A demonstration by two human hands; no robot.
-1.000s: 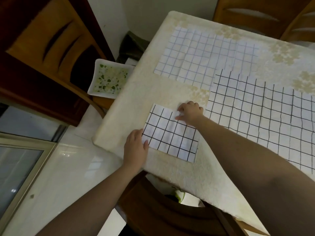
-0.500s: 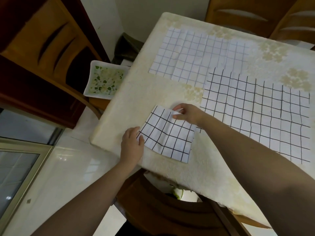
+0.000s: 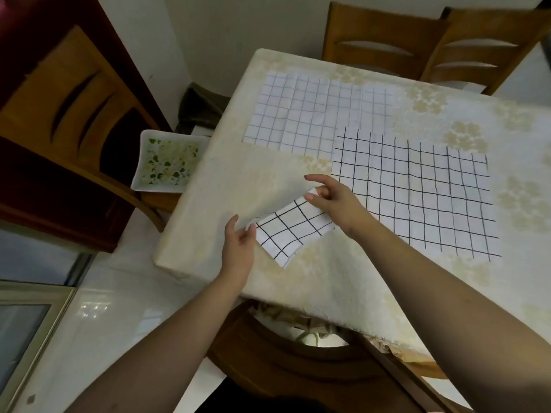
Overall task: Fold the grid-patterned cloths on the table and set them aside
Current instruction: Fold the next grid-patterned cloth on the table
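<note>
We count 3 grid-patterned cloths on the table (image 3: 226, 186), all white.

1. Small folded cloth (image 3: 290, 231), bold black grid: near the table's front-left corner, turned diamond-wise, its far portion raised off the surface.
2. Large black-grid cloth (image 3: 417, 192): spread flat and unfolded toward the table's middle and right, lightly creased.
3. Faint-grid cloth (image 3: 316, 114), thin grey-blue lines: flat near the far-left edge, its near-right corner overlapped by the large black-grid cloth.
</note>
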